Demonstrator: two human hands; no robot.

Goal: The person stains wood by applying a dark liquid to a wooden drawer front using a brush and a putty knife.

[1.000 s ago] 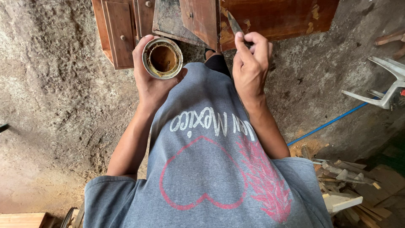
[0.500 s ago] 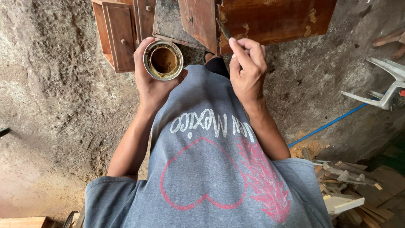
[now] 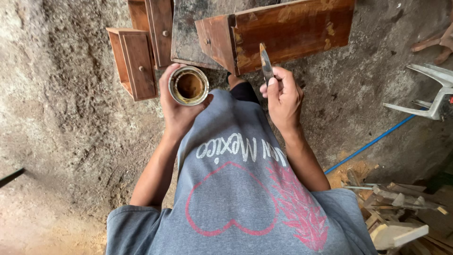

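Observation:
My left hand (image 3: 177,111) grips a small round tin (image 3: 188,85) holding brown paste, held upright in front of my grey shirt. My right hand (image 3: 283,97) holds a thin flat putty knife (image 3: 266,63), blade pointing up toward a dark brown wooden panel (image 3: 292,30). The blade tip lies over the panel's lower edge; whether it touches the wood I cannot tell.
Small wooden drawers (image 3: 134,61) with knobs stand on the rough concrete floor (image 3: 61,104) beyond the tin. A blue hose (image 3: 370,144) crosses the floor at right. A metal frame (image 3: 432,92) lies far right, and wood scraps (image 3: 396,208) are piled at lower right.
My right hand with the putty knife has dropped slightly away from the wooden panel and drawn back toward me. The tin in my left hand has stayed put.

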